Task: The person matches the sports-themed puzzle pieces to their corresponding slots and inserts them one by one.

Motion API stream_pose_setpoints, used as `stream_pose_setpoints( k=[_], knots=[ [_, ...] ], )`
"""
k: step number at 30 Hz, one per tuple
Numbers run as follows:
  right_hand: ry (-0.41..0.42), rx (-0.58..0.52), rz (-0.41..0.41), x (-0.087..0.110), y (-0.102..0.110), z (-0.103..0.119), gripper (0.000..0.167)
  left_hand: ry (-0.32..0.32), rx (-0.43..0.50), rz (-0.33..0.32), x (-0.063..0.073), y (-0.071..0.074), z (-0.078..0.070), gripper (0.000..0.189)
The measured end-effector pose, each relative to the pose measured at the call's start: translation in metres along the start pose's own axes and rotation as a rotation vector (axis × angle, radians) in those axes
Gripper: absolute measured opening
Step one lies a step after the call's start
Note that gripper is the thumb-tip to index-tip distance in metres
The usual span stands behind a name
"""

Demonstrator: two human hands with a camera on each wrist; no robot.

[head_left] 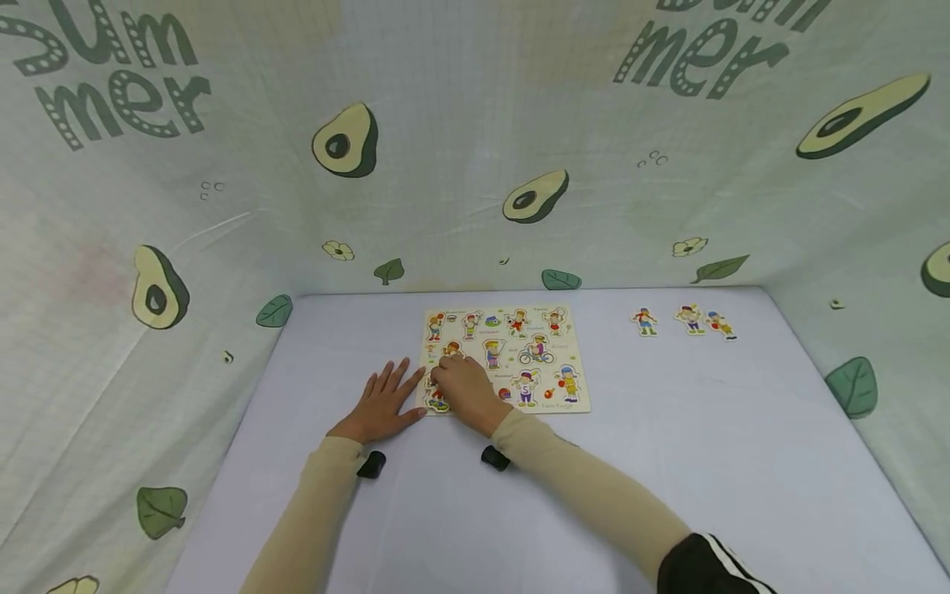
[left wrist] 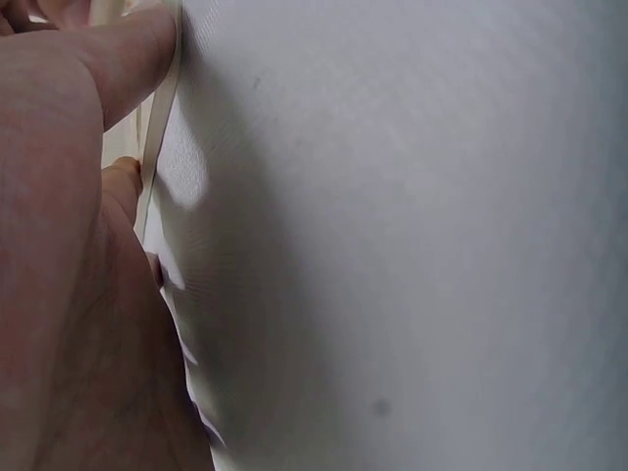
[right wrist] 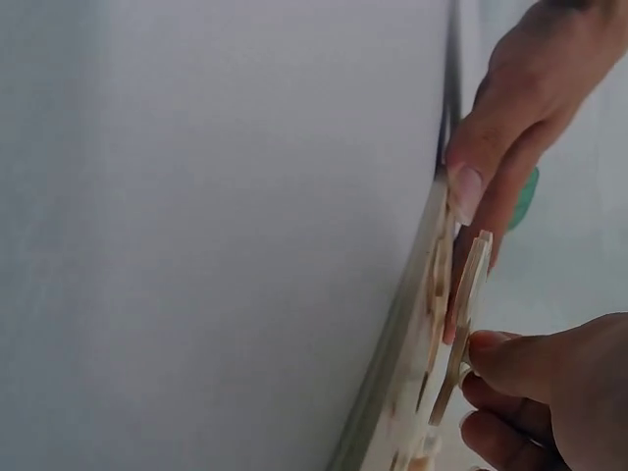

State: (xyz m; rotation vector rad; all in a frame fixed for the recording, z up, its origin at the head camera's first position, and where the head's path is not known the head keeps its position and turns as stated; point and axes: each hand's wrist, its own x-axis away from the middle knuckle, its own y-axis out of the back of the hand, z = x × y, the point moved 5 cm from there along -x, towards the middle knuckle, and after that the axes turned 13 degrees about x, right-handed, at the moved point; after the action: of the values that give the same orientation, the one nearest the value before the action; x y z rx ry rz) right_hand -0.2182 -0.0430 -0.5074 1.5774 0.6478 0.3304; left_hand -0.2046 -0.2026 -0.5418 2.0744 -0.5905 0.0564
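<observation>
A flat wooden puzzle board (head_left: 566,346) printed with children playing sports lies on the table. My left hand (head_left: 382,404) is spread flat at its left side, fingers straight, with thumb and index fingertip right at the board's edge. Over the board's lower left part, my right hand (head_left: 467,392) pinches a thin wooden puzzle piece (right wrist: 459,358) by a knob between thumb and fingers. In the right wrist view this piece is tilted and held just off the board's face; its printed side is hidden there.
Three loose puzzle pieces lie at the back right: one child figure (head_left: 645,322) apart, and two others (head_left: 690,319) close together. Small black objects (head_left: 372,464) show beside both wrists. A cloth printed with avocados (head_left: 345,142) hangs behind and beside the white table (head_left: 668,445).
</observation>
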Motion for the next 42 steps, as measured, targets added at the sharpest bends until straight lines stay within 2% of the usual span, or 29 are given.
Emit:
stream_pose_setpoints(
  k=[6, 16, 27, 29, 34, 42],
  knots=[
    [0.003, 0.027, 0.023, -0.003, -0.005, 0.004, 0.017, 0.013, -0.011, 0.000, -0.002, -0.002, 0.000, 0.077],
    [0.026, 0.086, 0.048, -0.005, -0.002, 0.003, 0.025, -0.013, -0.026, -0.001, -0.006, -0.004, -0.002, 0.077],
    [-0.014, 0.055, 0.073, -0.002, -0.002, 0.001, 0.022, -0.012, -0.015, 0.004, -0.005, -0.004, -0.004, 0.077],
    [-0.025, 0.032, 0.055, 0.002, 0.000, -0.001, 0.021, -0.019, -0.007, 0.000, -0.004, -0.002, -0.005, 0.077],
    [-0.060, -0.067, -0.049, 0.016, 0.013, -0.016, 0.021, -0.022, -0.006, -0.004, -0.002, -0.001, -0.003, 0.077],
    [-0.124, -0.184, -0.178, 0.045, 0.033, -0.059, 0.023, -0.033, 0.025, -0.031, 0.004, -0.002, 0.001, 0.081]
  ],
)
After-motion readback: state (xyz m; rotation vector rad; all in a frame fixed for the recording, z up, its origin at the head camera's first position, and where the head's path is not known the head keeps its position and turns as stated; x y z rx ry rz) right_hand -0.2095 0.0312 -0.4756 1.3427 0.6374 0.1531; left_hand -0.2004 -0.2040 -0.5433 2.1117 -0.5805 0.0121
